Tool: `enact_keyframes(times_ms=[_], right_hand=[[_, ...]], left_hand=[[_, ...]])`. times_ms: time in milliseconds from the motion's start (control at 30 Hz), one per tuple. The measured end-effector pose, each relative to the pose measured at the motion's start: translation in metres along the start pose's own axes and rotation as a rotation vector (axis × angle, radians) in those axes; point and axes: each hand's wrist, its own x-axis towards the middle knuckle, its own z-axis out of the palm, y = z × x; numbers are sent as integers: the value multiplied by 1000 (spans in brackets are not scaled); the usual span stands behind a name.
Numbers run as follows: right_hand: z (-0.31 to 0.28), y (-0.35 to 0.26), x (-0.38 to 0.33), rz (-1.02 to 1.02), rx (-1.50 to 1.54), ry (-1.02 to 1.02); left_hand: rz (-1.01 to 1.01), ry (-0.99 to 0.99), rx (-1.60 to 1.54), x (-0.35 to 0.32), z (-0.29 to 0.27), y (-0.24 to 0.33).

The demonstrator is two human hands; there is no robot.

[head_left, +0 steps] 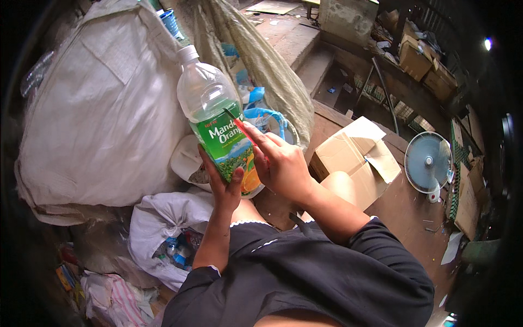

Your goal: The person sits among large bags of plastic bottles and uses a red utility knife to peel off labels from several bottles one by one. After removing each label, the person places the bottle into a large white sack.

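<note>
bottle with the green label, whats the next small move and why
Probably ease the red-handled blade under the upper edge of the green label: the right hand holds its tip near that edge, though contact is unclear; the label is still on the bottle, and the left hand grips lower down.
</note>
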Motion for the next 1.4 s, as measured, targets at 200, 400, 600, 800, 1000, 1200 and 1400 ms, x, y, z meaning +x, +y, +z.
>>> enact_keyframes(times_ms=[200,400,600,800,1000,1200,1400], right_hand=[[-19,6,-8,-20,-52,50],[-41,20,-28,-20,-152,96],[-84,51,-40,54,-317,193],[-180,75,-57,115,-610,392],[-272,61,-93,308,-866,437],[-307,48,-126,434,-971,514],[-306,40,-144,473,-1041,539]], left_hand=[[48,43,40,10,22,-5],[-21,106,159,37,44,11],[-308,-104,-209,108,83,-46],[38,-245,-225,145,253,36],[-448,-653,-604,134,390,62],[-210,-673,-606,88,446,108],[-10,-667,-597,76,465,116]])
